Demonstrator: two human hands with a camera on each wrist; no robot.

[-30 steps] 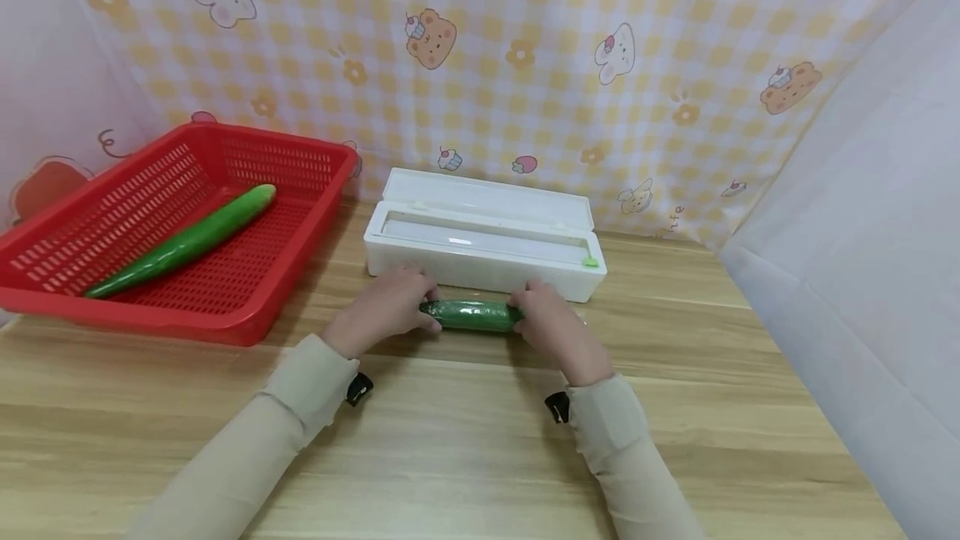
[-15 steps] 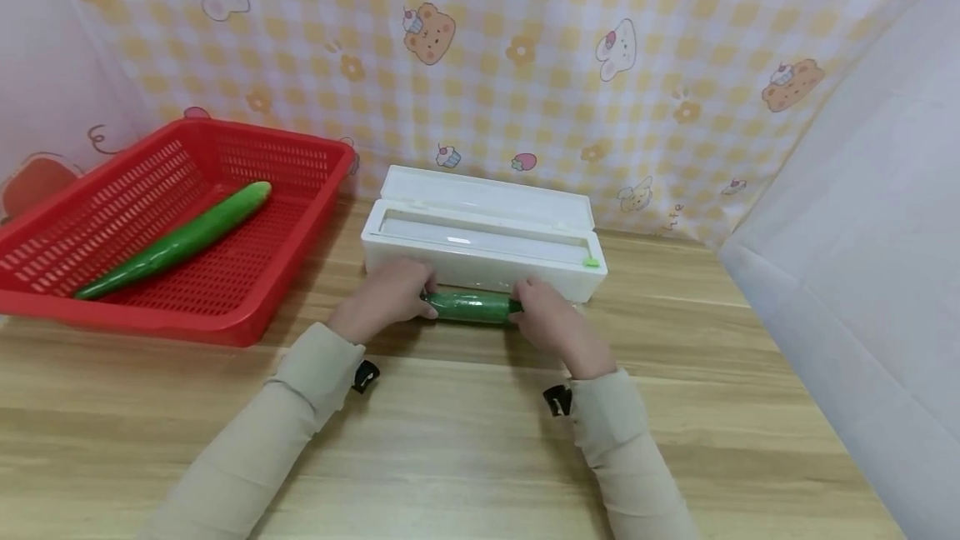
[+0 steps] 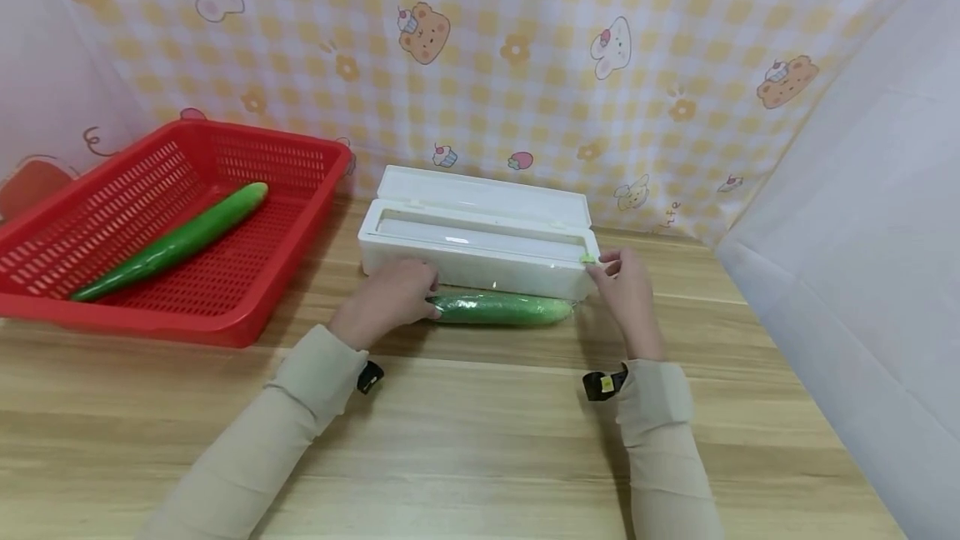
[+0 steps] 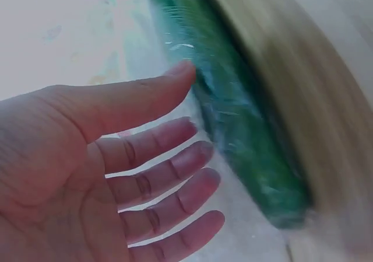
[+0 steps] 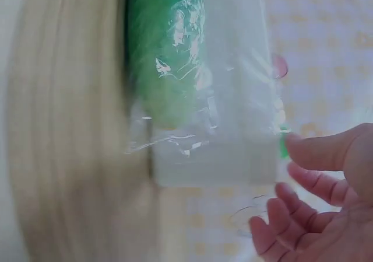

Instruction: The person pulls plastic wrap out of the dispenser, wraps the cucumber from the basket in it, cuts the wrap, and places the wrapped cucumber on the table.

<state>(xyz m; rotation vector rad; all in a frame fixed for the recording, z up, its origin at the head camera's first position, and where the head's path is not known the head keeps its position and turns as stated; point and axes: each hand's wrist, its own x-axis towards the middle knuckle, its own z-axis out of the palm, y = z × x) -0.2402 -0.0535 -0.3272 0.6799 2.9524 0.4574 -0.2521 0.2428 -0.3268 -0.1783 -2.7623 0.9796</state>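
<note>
Wooden table (image 3: 480, 457) holding wrapped cucumber (image 3: 506, 310), lying sideways before white box (image 3: 487, 267); left hand (image 3: 390, 294), nearer, touching cucumber's left end, fingers spread; right hand (image 3: 628, 286) touching green slider (image 3: 587, 258) by thumb, fingers apart

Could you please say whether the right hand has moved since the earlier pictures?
Yes: in the head view, against the box, the right hand has moved right and up, from the wrapped cucumber to the green tab.

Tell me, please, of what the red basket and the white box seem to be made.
Red basket: probably plastic, semi-gloss; molded-looking slotted walls suggest it.
White box: likely hard plastic, smooth; even color and rounded corners suggest it, though gloss is unclear.
</note>
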